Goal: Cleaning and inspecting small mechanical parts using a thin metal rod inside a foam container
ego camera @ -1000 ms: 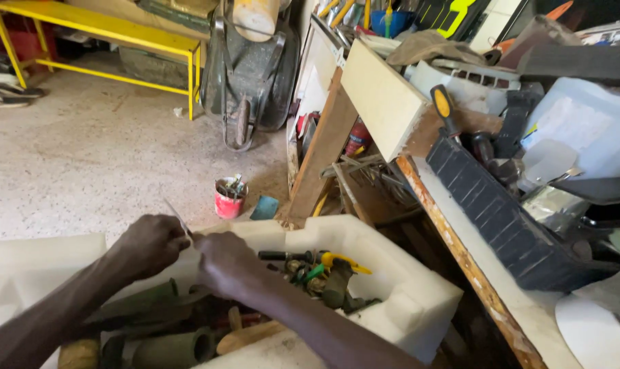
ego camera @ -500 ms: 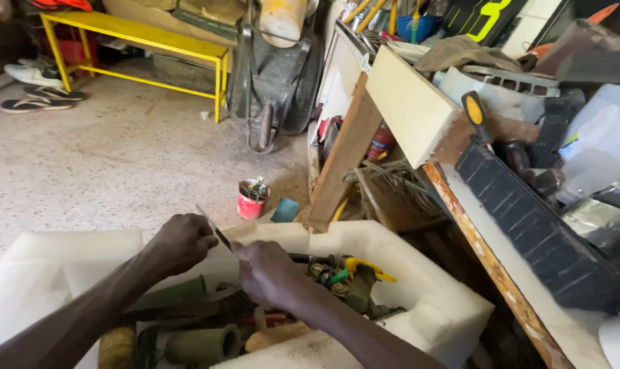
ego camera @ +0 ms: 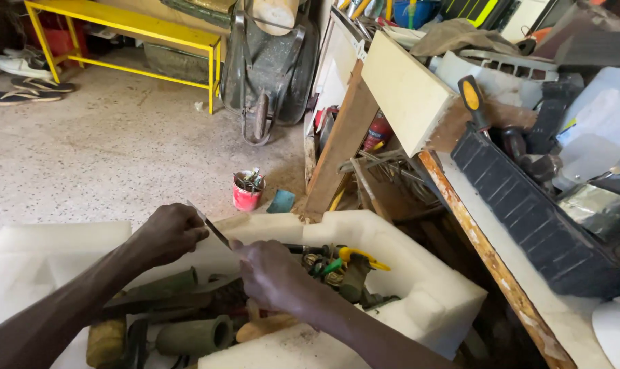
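Both hands sit a touch lower and further right in the head view than half a second back, and the thin metal strip (ego camera: 209, 224) has stayed pinched between them. The left hand (ego camera: 166, 232) is closed around the strip's upper end, fingers curled tight; the right hand (ego camera: 269, 270) grips the lower end, thumb and fingers pressed together on it. The strip slants down from left to right, held just above the white foam box (ego camera: 426, 287). The camera has swung a little, so the yellow metal frame (ego camera: 129, 34) now shows more of its length, and the sandals (ego camera: 26, 78) on the speckled floor have come further into sight at the left edge. The red can (ego camera: 247, 191) full of small bits stands on the floor beyond the box, as before, with a teal scrap (ego camera: 280, 201) just beside it. Inside the box lie green cylinders (ego camera: 190, 335), a wooden handle (ego camera: 265, 329) and a yellow-and-green tool (ego camera: 347, 263), crowded together under the right forearm, which hides part of them. Behind, a wheelbarrow (ego camera: 269, 68) leans upright, and boards (ego camera: 344, 137) prop against the cluttered bench (ego camera: 501, 266) at the right, where a dark slatted panel (ego camera: 535, 219) rests.
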